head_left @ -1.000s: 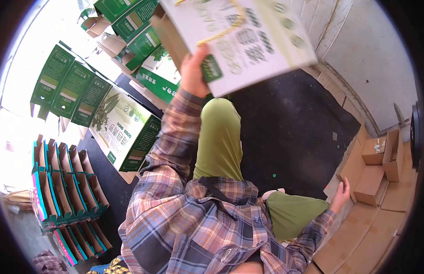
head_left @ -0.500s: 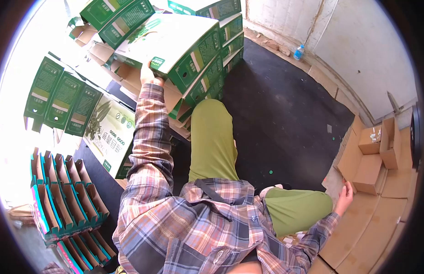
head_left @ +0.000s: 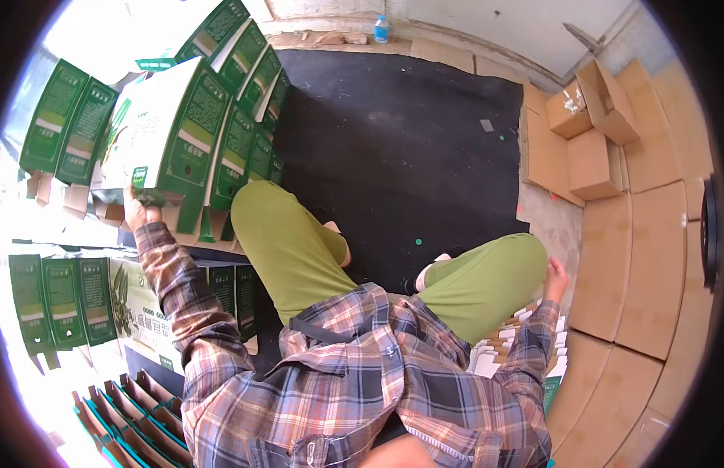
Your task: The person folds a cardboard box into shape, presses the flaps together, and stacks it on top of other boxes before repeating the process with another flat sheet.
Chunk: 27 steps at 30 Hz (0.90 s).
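Observation:
At the left stands a stack of green-and-white printed cartons (head_left: 196, 125). My left hand (head_left: 143, 209) grips the lower near corner of the top carton (head_left: 143, 117); its thumb shows at the edge and the other fingers are partly hidden under it. Open brown flaps hang below this carton. My right hand (head_left: 556, 279) hangs beside my right knee, apart from the brown boxes, its fingers loosely extended and nothing seen in them. Below that arm are several white-edged card pieces (head_left: 498, 343), partly covered by the sleeve.
More green cartons (head_left: 63, 303) stand at the lower left, above a row of open brown trays (head_left: 136, 413) with teal edges. A black mat (head_left: 393, 148) covers the floor. Brown boxes (head_left: 651, 265) line the right side, some open at the top. A blue-labelled bottle (head_left: 381, 30) stands by the wall.
The view has swung to the right, so the stack and mat sit further left. My left hand keeps hold of the carton corner. More white card pieces show beneath my right arm.

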Tool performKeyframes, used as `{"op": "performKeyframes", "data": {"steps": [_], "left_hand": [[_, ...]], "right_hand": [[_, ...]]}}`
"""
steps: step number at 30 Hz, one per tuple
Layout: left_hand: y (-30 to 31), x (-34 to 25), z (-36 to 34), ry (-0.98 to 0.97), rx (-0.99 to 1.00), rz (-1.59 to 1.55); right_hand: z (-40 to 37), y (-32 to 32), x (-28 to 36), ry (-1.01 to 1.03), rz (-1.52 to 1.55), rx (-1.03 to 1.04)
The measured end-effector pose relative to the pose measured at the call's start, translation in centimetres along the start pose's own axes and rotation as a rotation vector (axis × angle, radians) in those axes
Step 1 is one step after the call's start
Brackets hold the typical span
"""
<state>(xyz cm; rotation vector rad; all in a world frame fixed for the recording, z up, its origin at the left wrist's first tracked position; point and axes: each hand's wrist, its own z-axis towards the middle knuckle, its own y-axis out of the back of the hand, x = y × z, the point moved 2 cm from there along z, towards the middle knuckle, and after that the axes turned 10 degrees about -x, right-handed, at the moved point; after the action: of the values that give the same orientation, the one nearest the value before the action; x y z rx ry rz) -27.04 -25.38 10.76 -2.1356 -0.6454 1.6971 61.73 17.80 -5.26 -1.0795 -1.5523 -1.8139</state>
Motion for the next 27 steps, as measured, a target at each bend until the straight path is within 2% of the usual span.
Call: {"op": "performKeyframes", "data": {"steps": [2, 3, 5, 6, 7, 9, 11, 13, 15, 17, 19, 20, 21, 24, 25, 27], "left_hand": [[-0.6, -0.5, -1.6, -0.225, -0.117, 0.101], [-1.0, -0.8, -2.6, -0.233, -0.120, 0.105], [-1.7, -1.5, -5.0, -0.514, -0.346, 0.478], [-2.0, -1.5, -5.9, -0.586, -0.291, 0.462], [0.7, -1.5, -1.6, -0.686, -0.230, 0.511], [-2.4, -2.3, -8.0, -0.575, -0.274, 0.392], [-5.7, -2.1, -13.9, -1.115, -0.379, 0.681], [-6.8, -1.9, -16.0, -1.523, -0.219, 0.911], [-11.0, 0.3, -22.6, -1.382, 0.003, 0.799], [-12.9, 3.5, -25.3, -1.341, 0.187, 0.806], [-14.1, 7.4, -26.1, -1.307, 0.463, 0.868], [-14.7, 9.3, -27.2, -1.283, 0.583, 0.875], [-15.3, 11.5, -28.5, -1.253, 0.702, 0.881], [-15.2, 18.1, -31.2, -1.072, 0.988, 0.916], [-14.6, 20.2, -31.5, -1.093, 1.093, 0.933], [-12.4, 24.6, -31.7, -0.993, 1.239, 0.962]], "right_hand": [[-1.9, 0.0, -1.9, -0.249, -0.059, 0.013], [-2.6, 0.0, -3.4, -0.250, -0.057, 0.021], [-3.7, 0.2, -7.8, -0.168, -0.063, 0.079], [-4.4, 0.1, -8.6, -0.173, -0.065, 0.071], [-5.6, 0.5, -9.7, -0.216, -0.129, 0.078], [-6.8, 0.5, -13.3, -0.272, -0.191, 0.061], [-8.3, 1.3, -17.2, -0.056, -0.635, 0.222], [-11.0, 1.2, -16.8, -0.327, -0.408, 0.094], [-12.3, 0.7, -24.3, -0.495, -0.266, 0.005], [-14.7, 0.7, -26.1, -0.499, -0.285, -0.050], [-17.3, 1.6, -17.4, -0.787, -0.182, -0.068], [-18.0, 1.8, -20.0, -0.846, -0.179, -0.059], [-19.3, 2.5, -18.6, -0.934, -0.134, -0.057], [-23.1, 4.6, -19.6, -1.038, -0.055, -0.200], [-24.6, 5.3, -19.1, -1.132, 0.021, -0.223], [-27.4, 6.6, -19.4, -1.244, 0.101, -0.262]]}}
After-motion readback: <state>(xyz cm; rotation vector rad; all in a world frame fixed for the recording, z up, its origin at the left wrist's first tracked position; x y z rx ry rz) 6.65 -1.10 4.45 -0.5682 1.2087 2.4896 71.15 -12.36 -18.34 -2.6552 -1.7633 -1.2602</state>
